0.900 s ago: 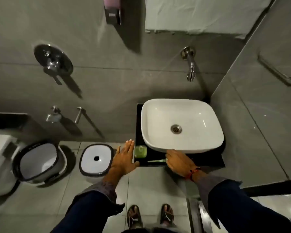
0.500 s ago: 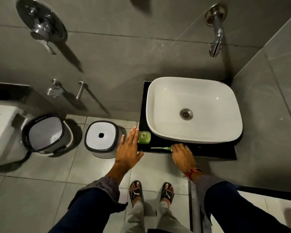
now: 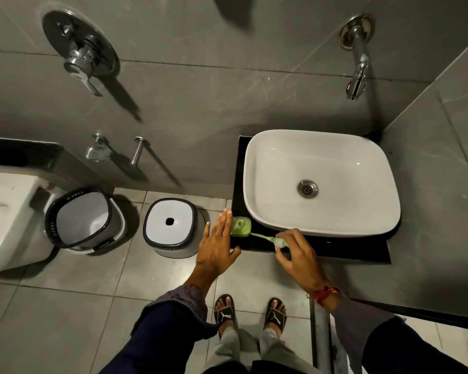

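The right hand (image 3: 299,261) pinches one end of the green toothbrush (image 3: 262,237) between thumb and curled fingertips. The toothbrush lies over the near-left part of the black counter (image 3: 335,251), just in front of the white basin (image 3: 281,157), with its left end at the green container (image 3: 240,226). The left hand (image 3: 216,247) is fully open with straight fingers, holds nothing, and sits just left of the container.

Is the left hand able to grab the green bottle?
Probably yes. The left hand is open, fingertips right beside the green bottle, with nothing between them. The right hand pinches the toothbrush farther along, out of the way.
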`<move>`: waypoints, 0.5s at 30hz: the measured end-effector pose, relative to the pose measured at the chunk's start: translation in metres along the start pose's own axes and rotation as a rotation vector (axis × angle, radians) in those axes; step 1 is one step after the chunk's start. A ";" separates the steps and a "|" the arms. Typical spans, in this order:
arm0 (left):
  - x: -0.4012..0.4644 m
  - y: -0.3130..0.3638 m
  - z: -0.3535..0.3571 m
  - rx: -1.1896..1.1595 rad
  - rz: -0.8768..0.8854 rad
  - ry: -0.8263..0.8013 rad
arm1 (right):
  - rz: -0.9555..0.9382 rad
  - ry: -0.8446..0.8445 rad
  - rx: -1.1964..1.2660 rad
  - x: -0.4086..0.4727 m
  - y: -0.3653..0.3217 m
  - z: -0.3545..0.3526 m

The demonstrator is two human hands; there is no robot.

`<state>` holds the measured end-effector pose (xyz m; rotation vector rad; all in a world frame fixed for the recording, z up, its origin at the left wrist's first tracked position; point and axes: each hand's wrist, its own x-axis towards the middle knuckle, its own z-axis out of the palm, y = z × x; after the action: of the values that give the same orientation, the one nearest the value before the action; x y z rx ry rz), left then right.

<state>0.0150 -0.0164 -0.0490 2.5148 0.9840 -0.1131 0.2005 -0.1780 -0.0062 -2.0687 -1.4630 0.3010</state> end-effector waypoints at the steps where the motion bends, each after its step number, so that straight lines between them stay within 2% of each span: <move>1: 0.000 0.000 -0.001 -0.003 0.004 0.001 | -0.021 0.049 0.042 0.003 -0.008 -0.006; 5: 0.002 0.000 -0.005 0.010 0.016 0.006 | -0.078 0.151 0.109 0.023 -0.036 -0.022; 15: 0.003 -0.005 -0.005 0.000 0.005 -0.029 | -0.068 -0.021 0.041 0.052 -0.063 -0.017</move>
<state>0.0135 -0.0093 -0.0474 2.5087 0.9670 -0.1476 0.1786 -0.1218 0.0518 -1.9846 -1.5235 0.3231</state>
